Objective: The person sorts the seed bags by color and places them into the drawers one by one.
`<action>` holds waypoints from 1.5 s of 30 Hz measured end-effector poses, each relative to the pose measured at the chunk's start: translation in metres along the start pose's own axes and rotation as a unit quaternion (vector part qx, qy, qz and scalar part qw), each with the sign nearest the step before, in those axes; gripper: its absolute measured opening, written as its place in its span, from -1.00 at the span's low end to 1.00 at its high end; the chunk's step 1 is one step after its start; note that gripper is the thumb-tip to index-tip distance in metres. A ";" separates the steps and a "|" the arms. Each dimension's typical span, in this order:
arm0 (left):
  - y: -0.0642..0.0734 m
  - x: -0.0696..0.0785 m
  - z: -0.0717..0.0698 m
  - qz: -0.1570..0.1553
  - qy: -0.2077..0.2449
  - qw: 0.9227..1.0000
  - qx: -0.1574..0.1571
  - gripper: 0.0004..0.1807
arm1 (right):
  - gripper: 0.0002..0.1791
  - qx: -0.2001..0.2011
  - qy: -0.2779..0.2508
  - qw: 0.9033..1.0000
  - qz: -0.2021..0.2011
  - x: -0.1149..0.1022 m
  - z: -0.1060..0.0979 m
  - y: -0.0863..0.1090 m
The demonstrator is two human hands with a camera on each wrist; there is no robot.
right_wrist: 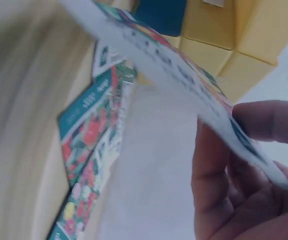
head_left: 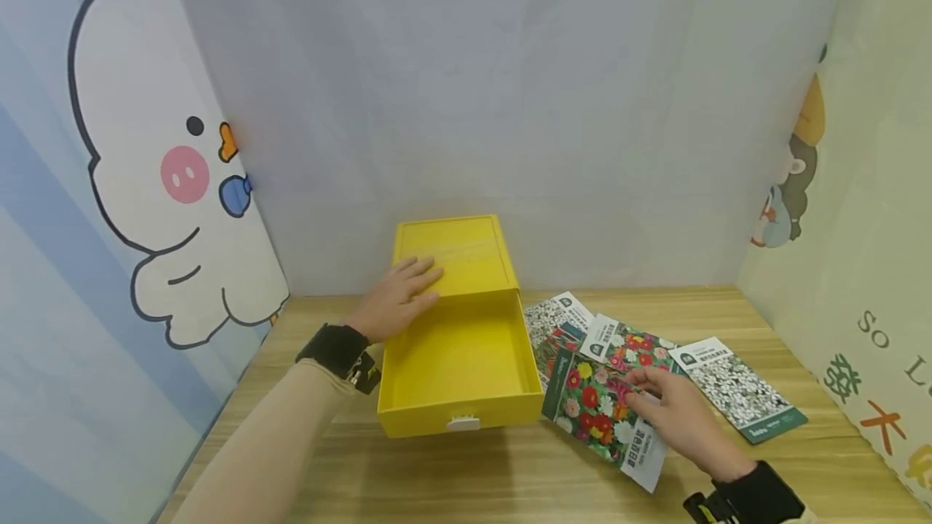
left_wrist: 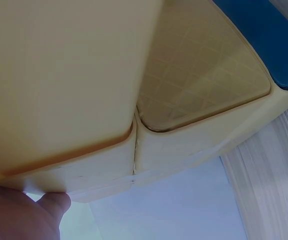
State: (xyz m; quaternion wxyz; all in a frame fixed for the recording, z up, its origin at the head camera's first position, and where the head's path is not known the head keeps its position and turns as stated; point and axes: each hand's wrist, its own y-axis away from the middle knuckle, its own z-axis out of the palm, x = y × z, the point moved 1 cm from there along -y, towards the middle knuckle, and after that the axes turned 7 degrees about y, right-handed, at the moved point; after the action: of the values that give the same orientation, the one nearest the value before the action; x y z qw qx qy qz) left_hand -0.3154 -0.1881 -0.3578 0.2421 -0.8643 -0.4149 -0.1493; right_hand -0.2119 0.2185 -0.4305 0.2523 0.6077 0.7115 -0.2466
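My left hand [head_left: 393, 302] rests on the top of a yellow storage box [head_left: 473, 253], fingers lying straight across its left part. The box's drawer [head_left: 460, 420] is pulled out toward me, with a bare yellow floor and a small white handle [head_left: 463, 424] in front. My right hand [head_left: 680, 415] pinches a flower seed packet [head_left: 593, 411] between thumb and fingers. Colourful blooms are printed on that packet, and it is held tilted just right of the drawer. In the right wrist view the packet [right_wrist: 159, 65] appears nearly edge-on.
Several other seed packets lie on the wooden table: a white-flowered one [head_left: 735, 382] at the right, a mixed-flower one [head_left: 637, 346], a red one [head_left: 557, 344] and another white-flowered one [head_left: 546, 315]. A grey backdrop [head_left: 510, 103] stands behind the box; printed curtains hang at both sides.
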 end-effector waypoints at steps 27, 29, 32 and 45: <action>0.000 0.002 -0.001 0.003 0.006 1.000 0.003 -0.43 | -0.47 0.024 -0.094 0.995 -0.017 -0.032 -0.067 0.004; 0.000 0.003 -0.001 0.002 0.006 1.000 0.004 -0.43 | -0.50 0.031 -0.086 0.996 -0.024 -0.034 -0.070 0.004; 0.000 0.004 -0.002 0.001 0.006 1.000 0.003 -0.44 | -0.53 0.047 -0.070 0.995 -0.044 -0.037 -0.076 0.003; 0.000 0.001 -0.001 0.001 0.004 1.000 0.002 -0.43 | -0.63 0.087 -0.058 0.988 -0.112 -0.060 -0.095 0.002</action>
State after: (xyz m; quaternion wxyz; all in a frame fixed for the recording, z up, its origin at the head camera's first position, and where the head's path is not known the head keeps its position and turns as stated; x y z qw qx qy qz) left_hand -0.3152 -0.1876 -0.3568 0.2454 -0.8636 -0.4135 -0.1515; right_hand -0.2072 0.2367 -0.3198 0.2107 0.5286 0.7349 -0.3690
